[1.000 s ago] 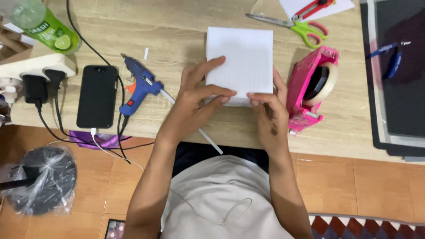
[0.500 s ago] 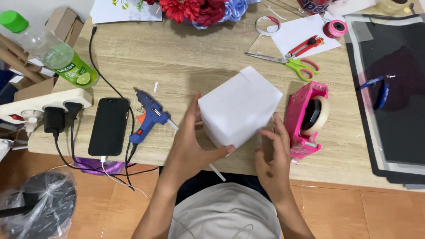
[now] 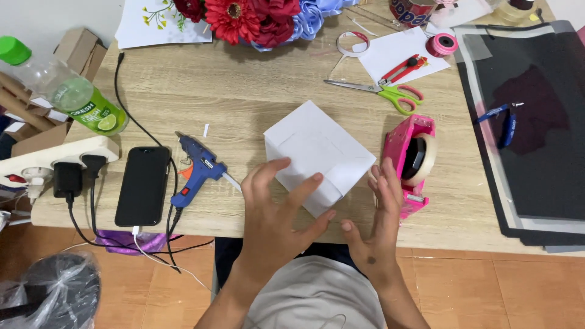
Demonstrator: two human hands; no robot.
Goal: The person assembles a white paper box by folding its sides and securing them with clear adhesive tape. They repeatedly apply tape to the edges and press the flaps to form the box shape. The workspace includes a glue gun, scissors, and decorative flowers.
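hands: left hand [image 3: 277, 213] spread open, fingertips laid on the white paper box [image 3: 317, 155]; right hand [image 3: 381, 222] held open just beside it, nothing gripped | box: sat tilted on the wooden surface [image 3: 256, 91] | around: blue glue gun [image 3: 194, 172] left, pink tape dispenser [image 3: 411, 161] right, scissors [image 3: 381, 91] behind

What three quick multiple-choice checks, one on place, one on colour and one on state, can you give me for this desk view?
1. What lies just left of the white paper box?
A. scissors
B. blue glue gun
C. bottle

2. What colour is the tape dispenser?
A. pink
B. yellow
C. black

3. How are the hands?
A. both fists shut
B. both open beside the box
C. one out of view

Answers:
1 B, the glue gun lies left of the box.
2 A, its body is pink.
3 B, the left hand and right hand have spread fingers, gripping nothing.
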